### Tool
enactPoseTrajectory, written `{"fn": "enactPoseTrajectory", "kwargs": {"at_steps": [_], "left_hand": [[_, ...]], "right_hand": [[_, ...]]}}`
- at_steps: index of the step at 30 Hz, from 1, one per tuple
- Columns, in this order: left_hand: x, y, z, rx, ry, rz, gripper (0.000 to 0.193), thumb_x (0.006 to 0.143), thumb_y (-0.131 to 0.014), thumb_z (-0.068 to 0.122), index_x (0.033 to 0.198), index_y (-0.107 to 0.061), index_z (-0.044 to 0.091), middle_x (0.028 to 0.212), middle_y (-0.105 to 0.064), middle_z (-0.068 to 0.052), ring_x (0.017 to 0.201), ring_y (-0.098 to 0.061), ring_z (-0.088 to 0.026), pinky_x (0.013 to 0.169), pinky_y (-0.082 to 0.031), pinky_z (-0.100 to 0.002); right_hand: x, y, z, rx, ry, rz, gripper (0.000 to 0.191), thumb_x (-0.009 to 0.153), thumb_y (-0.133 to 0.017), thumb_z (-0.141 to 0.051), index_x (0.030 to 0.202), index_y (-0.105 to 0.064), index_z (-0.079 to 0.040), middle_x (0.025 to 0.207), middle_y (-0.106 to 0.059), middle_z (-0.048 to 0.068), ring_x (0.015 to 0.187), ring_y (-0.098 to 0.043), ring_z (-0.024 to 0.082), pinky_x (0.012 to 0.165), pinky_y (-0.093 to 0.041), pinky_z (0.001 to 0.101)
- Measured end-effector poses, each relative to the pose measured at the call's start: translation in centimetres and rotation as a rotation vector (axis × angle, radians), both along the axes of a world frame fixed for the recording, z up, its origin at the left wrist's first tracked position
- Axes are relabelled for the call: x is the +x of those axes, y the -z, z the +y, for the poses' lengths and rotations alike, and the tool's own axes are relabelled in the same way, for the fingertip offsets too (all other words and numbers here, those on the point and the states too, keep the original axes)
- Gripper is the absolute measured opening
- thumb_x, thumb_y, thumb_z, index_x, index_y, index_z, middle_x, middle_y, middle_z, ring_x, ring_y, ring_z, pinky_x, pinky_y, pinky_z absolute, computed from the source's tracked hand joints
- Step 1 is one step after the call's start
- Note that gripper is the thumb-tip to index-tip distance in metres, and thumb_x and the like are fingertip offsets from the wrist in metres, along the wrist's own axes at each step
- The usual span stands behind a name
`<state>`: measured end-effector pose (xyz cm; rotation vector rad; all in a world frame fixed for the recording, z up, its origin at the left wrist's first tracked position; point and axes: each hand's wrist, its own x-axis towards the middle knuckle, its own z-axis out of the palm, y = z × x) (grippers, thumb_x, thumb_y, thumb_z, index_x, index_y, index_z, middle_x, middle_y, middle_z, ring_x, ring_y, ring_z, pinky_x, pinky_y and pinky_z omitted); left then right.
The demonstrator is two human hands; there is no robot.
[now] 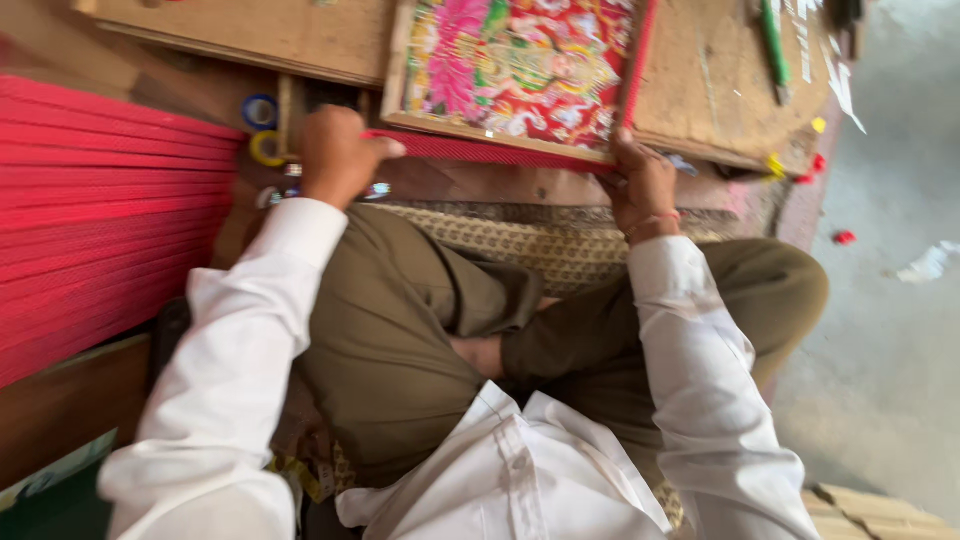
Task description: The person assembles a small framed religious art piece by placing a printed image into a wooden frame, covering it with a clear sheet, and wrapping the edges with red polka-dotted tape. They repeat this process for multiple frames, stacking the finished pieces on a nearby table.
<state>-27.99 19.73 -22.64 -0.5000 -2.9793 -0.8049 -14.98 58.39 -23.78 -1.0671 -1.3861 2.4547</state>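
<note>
A colourful picture (520,65) in red, pink and green lies on a wooden board (700,90) in front of me. A red frame strip (480,151) runs along its near edge, and another red strip (640,55) stands along its right side. My left hand (338,152) grips the left end of the near strip. My right hand (640,185) holds the strip at the picture's lower right corner. I sit cross-legged in olive trousers and white sleeves.
A tall stack of red frame strips (100,220) lies at my left. Blue (260,110) and yellow (266,148) tape rolls sit by my left hand. A green pen (774,45) rests on the board. A patterned mat (540,240) lies under my legs; grey floor (890,330) at right.
</note>
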Motion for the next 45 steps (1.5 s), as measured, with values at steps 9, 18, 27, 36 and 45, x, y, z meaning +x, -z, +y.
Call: {"fn": "enactPoseTrajectory", "kwargs": {"at_steps": [9,18,27,36,45], "left_hand": [[0.3,0.0,0.1,0.584,-0.036,-0.340,0.036,0.079,-0.090,0.005,0.110,-0.076,-0.003,0.096,-0.077,-0.012,0.079,-0.071,-0.014,0.067,-0.057,-0.029],[-0.5,0.6,-0.8,0.574,0.023,-0.297,0.027,0.082,-0.090,0.010,0.105,-0.079,0.001,0.091,-0.077,-0.010,0.077,-0.069,-0.013,0.068,-0.055,-0.028],[-1.0,0.2,-1.1,0.542,0.103,-0.159,0.018,0.087,-0.087,0.012,0.097,-0.078,0.000,0.085,-0.076,-0.010,0.075,-0.070,-0.015,0.071,-0.054,-0.031],[-1.2,-0.7,-1.0,0.492,0.099,-0.125,0.013,0.087,-0.085,0.012,0.090,-0.078,0.002,0.078,-0.075,-0.009,0.068,-0.068,-0.015,0.064,-0.052,-0.031],[-1.6,-0.6,-0.6,0.508,0.072,-0.198,0.012,0.087,-0.084,0.010,0.086,-0.076,0.001,0.072,-0.072,-0.006,0.064,-0.063,-0.011,0.059,-0.049,-0.029]], "right_hand": [[4.0,1.8,1.0,0.508,0.093,0.212,0.029,0.089,-0.068,0.009,0.116,-0.070,0.003,0.106,-0.075,0.009,0.093,-0.073,0.016,0.083,-0.058,0.0283],[3.8,1.2,-1.1,0.817,-0.012,0.290,0.019,0.084,-0.075,0.015,0.098,-0.072,0.003,0.092,-0.075,0.004,0.086,-0.072,0.011,0.079,-0.060,0.0254],[3.3,2.1,-0.3,0.793,0.004,0.290,0.012,0.086,-0.079,0.012,0.090,-0.074,0.003,0.086,-0.073,0.002,0.078,-0.064,0.007,0.072,-0.054,0.0226],[3.1,0.5,-1.5,0.816,-0.004,0.187,0.010,0.087,-0.080,0.009,0.089,-0.073,0.002,0.084,-0.073,0.001,0.075,-0.062,0.005,0.070,-0.053,0.0212],[3.1,0.0,-1.9,0.858,0.008,0.168,0.011,0.085,-0.081,0.009,0.088,-0.073,0.003,0.084,-0.073,0.003,0.076,-0.063,0.006,0.071,-0.053,0.0218]]}}
